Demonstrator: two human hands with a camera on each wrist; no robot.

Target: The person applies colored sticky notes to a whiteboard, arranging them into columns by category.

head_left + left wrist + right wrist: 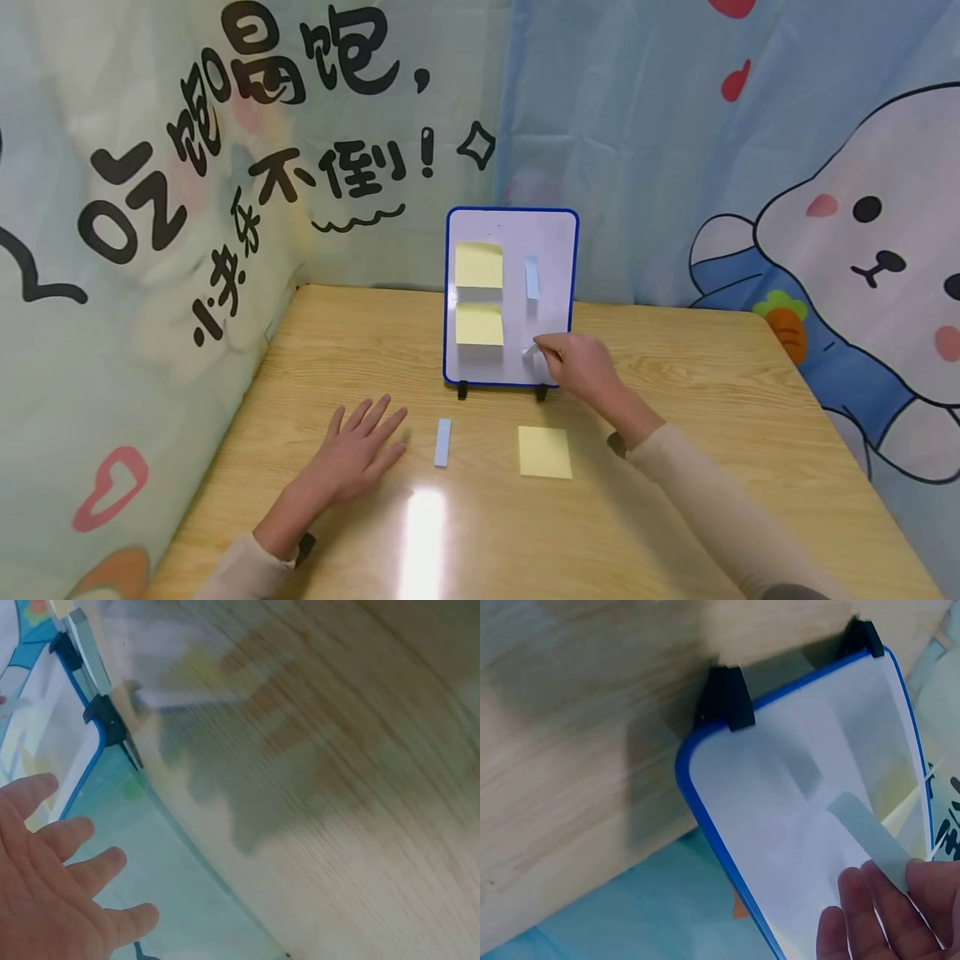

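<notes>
In the head view my right hand (581, 364) is at the lower right of a blue-rimmed whiteboard (513, 229). Thumb and forefinger pinch a narrow pale blue paper strip (870, 832), its free end hanging close over the board face. Two yellow sticky notes (478, 265) are on the board's left half, one above the other, and a blue strip (532, 277) is at its upper right. My left hand (352, 458) is spread over the table, fingers straight and holding nothing. Just right of it lies another blue strip (442, 442), with a yellow sticky note (544, 452) farther right.
Black feet (462, 390) hold the whiteboard upright on the wooden table (360, 333). Behind the table hangs a printed curtain (615, 150) with lettering and a cartoon animal; it also runs along the left side. Bright glare (424, 542) lies on the near tabletop.
</notes>
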